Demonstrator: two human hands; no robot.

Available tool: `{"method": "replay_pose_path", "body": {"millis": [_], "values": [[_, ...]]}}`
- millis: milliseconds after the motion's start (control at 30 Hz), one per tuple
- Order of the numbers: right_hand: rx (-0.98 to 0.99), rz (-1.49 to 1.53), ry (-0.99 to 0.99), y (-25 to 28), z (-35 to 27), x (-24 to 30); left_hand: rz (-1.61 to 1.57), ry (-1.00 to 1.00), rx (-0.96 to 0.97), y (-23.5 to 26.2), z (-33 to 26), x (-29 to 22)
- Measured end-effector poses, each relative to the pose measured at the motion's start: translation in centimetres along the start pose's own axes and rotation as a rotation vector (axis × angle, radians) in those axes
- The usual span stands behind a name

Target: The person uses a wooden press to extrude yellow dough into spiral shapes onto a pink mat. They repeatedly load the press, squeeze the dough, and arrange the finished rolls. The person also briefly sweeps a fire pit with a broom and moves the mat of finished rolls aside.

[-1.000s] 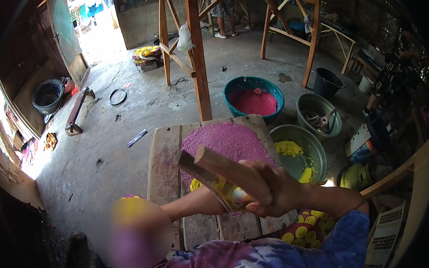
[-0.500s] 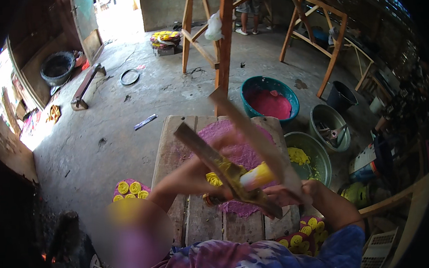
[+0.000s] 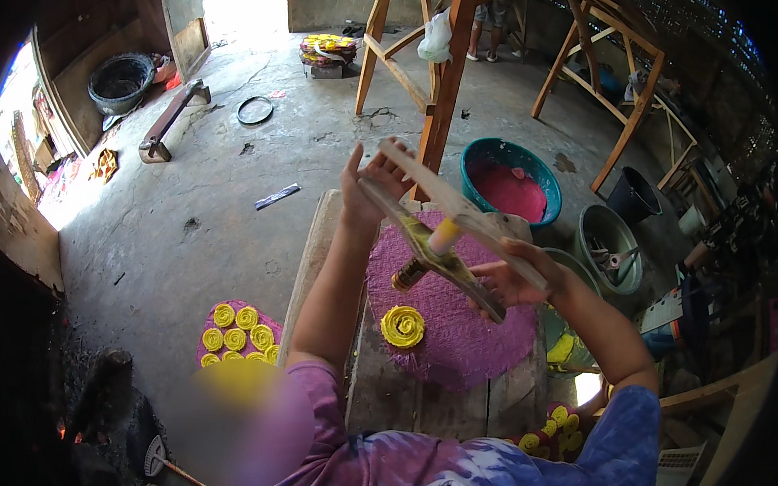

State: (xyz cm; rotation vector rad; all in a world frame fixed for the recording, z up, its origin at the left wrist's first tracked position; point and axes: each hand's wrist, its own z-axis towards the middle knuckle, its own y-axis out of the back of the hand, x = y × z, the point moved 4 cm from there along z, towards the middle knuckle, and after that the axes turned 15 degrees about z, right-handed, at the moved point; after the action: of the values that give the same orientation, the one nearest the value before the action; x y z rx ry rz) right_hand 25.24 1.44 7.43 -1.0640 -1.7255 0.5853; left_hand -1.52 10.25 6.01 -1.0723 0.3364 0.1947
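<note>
Both hands are on a wooden press [image 3: 442,262] with two long boards, a white and yellow cylinder between them, and a round nozzle end pointing down. My left hand [image 3: 374,190] is at the far ends of the boards, its fingers partly behind the upper one. At the near ends, my right hand [image 3: 519,279] has its fingers around the boards. Below the press lies a flat purple slab [image 3: 485,347] with a rough surface. One yellow coil [image 3: 402,327] of paste sits on the slab's left part, apart from the nozzle.
The slab rests on a plank table [image 3: 307,264]. A purple piece with several yellow coils [image 3: 235,339] is on the floor at left. A teal basin [image 3: 484,187] of pink paste, a grey basin [image 3: 631,283] with tools and a wooden post [image 3: 449,101] stand beyond.
The press has moved up and away from me in both hands, uncovering the yellow coil on the slab. My left arm is now stretched farther forward. The whole view has shifted slightly.
</note>
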Motion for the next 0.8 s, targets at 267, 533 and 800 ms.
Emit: {"method": "replay_pose_path", "body": {"millis": [267, 533, 800], "values": [[-0.372, -0.307, -0.032, -0.4, 3.1, 3.0, -0.166, -0.292, -0.015, 7.0, -2.3, -0.3], [-0.490, -0.531, 0.036, -5.2, 1.4, 4.4, -0.177, -0.346, -0.013, 3.3, -2.1, -1.8], [-0.535, -0.580, 0.088, -7.1, 0.2, 4.8, -0.157, -0.352, -0.040, 1.7, -2.0, -2.2]]}}
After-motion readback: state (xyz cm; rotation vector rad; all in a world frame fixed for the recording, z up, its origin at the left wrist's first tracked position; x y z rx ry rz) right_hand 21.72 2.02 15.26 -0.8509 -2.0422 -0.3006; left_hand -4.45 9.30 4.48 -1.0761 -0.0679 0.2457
